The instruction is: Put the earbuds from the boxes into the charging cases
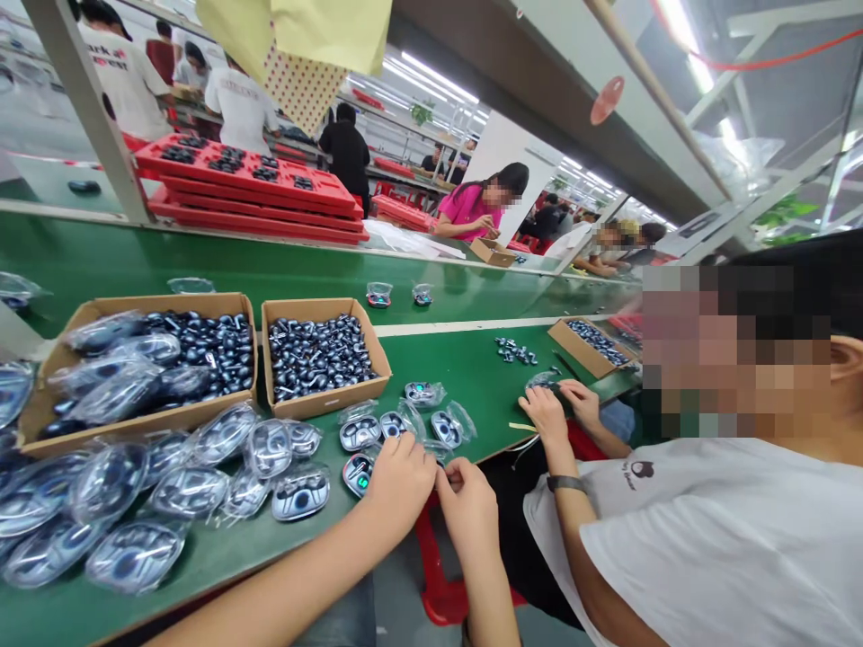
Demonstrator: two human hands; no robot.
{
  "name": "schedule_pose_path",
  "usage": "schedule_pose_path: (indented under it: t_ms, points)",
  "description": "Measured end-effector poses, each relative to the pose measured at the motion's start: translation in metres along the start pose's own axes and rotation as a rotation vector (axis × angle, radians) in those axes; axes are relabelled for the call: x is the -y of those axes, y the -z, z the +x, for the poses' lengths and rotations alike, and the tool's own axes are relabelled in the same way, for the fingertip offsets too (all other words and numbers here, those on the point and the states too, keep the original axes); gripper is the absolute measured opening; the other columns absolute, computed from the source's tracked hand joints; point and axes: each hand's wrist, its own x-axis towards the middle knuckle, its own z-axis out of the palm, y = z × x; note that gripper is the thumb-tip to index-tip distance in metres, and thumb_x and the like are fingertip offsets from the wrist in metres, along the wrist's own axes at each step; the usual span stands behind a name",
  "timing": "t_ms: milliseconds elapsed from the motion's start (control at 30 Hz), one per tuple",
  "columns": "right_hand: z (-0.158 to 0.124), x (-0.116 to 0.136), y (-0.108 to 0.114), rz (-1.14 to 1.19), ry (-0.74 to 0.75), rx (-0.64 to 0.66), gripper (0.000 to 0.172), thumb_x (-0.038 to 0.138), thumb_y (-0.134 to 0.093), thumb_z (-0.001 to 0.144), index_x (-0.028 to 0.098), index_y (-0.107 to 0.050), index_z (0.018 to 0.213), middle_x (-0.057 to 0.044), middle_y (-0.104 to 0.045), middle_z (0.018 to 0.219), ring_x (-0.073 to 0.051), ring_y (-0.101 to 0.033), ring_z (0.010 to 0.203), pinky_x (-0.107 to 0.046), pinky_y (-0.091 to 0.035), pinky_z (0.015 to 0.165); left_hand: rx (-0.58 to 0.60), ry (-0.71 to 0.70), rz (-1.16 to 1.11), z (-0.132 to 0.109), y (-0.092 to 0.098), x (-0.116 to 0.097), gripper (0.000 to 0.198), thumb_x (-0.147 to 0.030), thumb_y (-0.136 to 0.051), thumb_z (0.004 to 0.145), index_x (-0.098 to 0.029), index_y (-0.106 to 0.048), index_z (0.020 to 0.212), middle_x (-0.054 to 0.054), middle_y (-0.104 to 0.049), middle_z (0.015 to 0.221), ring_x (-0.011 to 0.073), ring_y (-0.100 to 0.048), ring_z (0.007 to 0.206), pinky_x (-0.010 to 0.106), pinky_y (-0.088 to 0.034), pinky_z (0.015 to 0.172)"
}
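Observation:
My left hand (399, 481) and my right hand (467, 509) meet at the near edge of the green bench (465, 359), both with curled fingers pinching something small between them that I cannot make out. Just left of my left hand lies an open earbud case (357, 473) with a green light. Several bagged cases (391, 424) lie right beyond my hands. Two cardboard boxes hold dark earbuds: a smaller one (324, 355) and a larger one (145, 368).
A heap of bagged cases (128, 503) covers the bench at left. A co-worker in a white shirt (728, 548) sits close on my right, hands (559, 404) on the bench. Red trays (249, 184) are stacked behind the green conveyor (270, 265).

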Motion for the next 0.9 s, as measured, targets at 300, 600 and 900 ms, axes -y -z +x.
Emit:
schedule_pose_path:
  t_ms: [300, 600, 900]
  points:
    - [0.027, 0.046, 0.025, 0.068, 0.188, -0.228, 0.023, 0.029, -0.039, 0.080, 0.018, -0.055, 0.068, -0.003, -0.057, 0.066, -0.015, -0.052, 0.060, -0.024, -0.039, 0.058, -0.111, 0.356, 0.180, -0.005, 0.113, 0.123, 0.028, -0.027, -0.036, 0.083, -0.018, -0.059, 0.098, 0.008, -0.065, 0.091, 0.0229, -0.057, 0.083, 0.033, -0.041, 0.069]
    - [0.142, 0.196, -0.062, -0.200, 0.572, 0.335, 0.012, 0.023, -0.052, 0.080, 0.016, -0.061, 0.081, -0.003, -0.063, 0.084, -0.014, -0.058, 0.080, -0.026, -0.043, 0.072, 0.366, 0.487, 0.242, -0.009, 0.107, 0.301, 0.041, -0.025, -0.053, 0.068, -0.013, -0.058, 0.107, 0.015, -0.065, 0.100, 0.0274, -0.060, 0.088, 0.032, -0.044, 0.076]
    - [0.178, 0.216, -0.121, -0.267, 0.557, 0.444, 0.026, 0.030, -0.050, 0.084, 0.015, -0.053, 0.105, -0.006, -0.055, 0.106, -0.017, -0.055, 0.092, -0.037, -0.046, 0.078, 0.270, 0.464, 0.072, -0.021, 0.111, 0.315, 0.026, -0.030, -0.047, 0.073, -0.022, -0.064, 0.093, 0.008, -0.067, 0.092, 0.0256, -0.060, 0.087, 0.034, -0.043, 0.077]
